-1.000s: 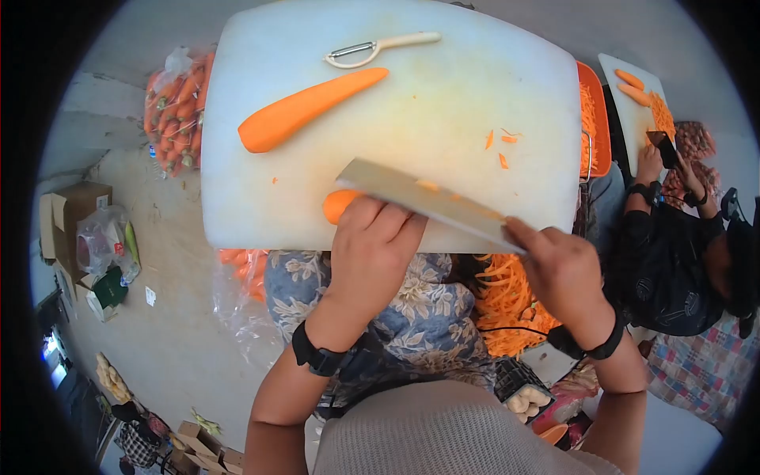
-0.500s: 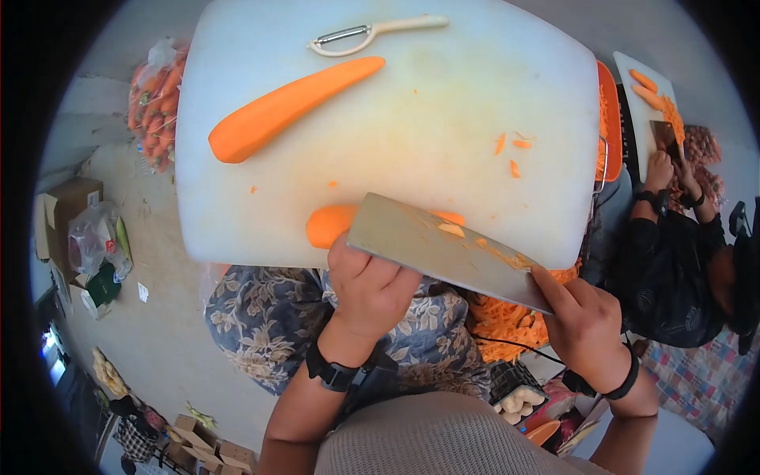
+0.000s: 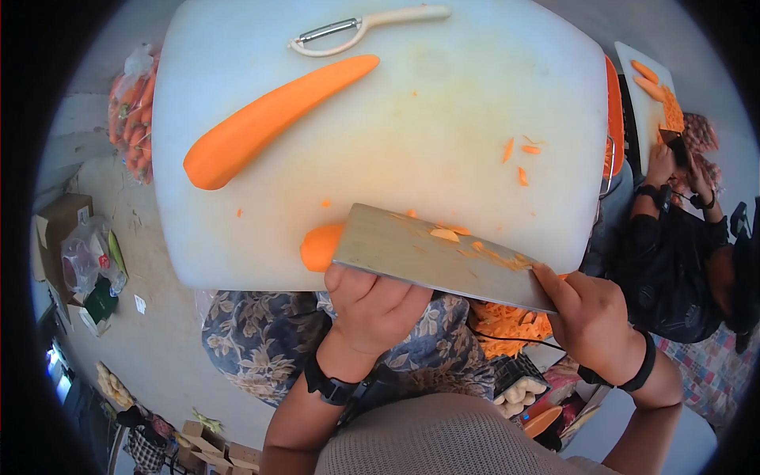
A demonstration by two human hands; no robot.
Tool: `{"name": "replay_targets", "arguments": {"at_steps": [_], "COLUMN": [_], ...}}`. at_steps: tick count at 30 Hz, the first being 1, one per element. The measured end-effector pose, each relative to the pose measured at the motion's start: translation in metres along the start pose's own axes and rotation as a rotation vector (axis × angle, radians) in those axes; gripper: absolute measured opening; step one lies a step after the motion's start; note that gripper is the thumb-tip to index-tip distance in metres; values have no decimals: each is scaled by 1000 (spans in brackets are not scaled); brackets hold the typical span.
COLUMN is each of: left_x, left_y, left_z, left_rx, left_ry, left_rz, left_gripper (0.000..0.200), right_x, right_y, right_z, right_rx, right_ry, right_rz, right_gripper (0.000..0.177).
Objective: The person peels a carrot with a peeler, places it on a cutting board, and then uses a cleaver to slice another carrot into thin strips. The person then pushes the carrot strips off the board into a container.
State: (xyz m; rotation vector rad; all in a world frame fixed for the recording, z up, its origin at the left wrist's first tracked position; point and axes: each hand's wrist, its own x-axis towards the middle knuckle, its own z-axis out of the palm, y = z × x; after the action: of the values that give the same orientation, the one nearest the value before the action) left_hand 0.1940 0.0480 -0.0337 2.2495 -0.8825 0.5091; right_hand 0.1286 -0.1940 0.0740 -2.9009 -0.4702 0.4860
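Observation:
My right hand [image 3: 590, 317] grips a broad cleaver [image 3: 427, 252] at its handle end, index finger along the blade. Orange slivers stick to the blade's face. Under the blade lies a peeled carrot [image 3: 320, 247], mostly covered, its thick end showing at the left. My left hand [image 3: 376, 309] is closed with curled fingers at the near side of this carrot, fingertips partly hidden by the blade. Farther up the white cutting board [image 3: 443, 103] rests a whole peeled carrot [image 3: 269, 127], with a white peeler [image 3: 356, 30] above it.
Carrot slivers [image 3: 522, 176] lie on the board's right. An orange container [image 3: 614, 119] stands beyond its right edge, and shredded carrot [image 3: 507, 328] sits below. A bag of carrots [image 3: 134, 119] is at left. At right, another person's hands [image 3: 661, 166] work at a second board [image 3: 633, 111].
The cleaver and both hands have shifted slightly down in view along with the board, and the blade covers the lower carrot a little differently. The other person's hands have moved slightly.

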Motion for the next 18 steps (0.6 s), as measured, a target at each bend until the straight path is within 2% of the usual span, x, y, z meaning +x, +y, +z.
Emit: {"name": "replay_targets", "arguments": {"at_steps": [5,8,11,13,16,17,18], "left_x": [-3,-10,-11,-15,-22,-21,-17], "left_y": [-6,-8,-5,-5,-3,-5,-8], "left_z": [1,-3,-8,-7,-4,-4,-5], "left_rx": [18,-42,-39,-245,-236,-239,-153], "left_ry": [25,10,-64,-87,-77,-79,-59], "left_rz": [2,17,-11,-194,-234,-233,-140], "left_gripper": [22,30,27,22,18,18,23], "right_x": [26,32,24,13,1,-2,-5], "right_y": [0,-5,-8,-12,-14,-13,-12], "right_z": [13,10,-1,-8,-16,-15,-15], "right_rx": [16,17,22,1,1,3,7], "right_ry": [-3,49,40,37,-4,-6,-19], "right_rz": [-46,-64,-60,-30,-13,-10,0], "right_gripper": [43,40,40,44,48,48,49]}}
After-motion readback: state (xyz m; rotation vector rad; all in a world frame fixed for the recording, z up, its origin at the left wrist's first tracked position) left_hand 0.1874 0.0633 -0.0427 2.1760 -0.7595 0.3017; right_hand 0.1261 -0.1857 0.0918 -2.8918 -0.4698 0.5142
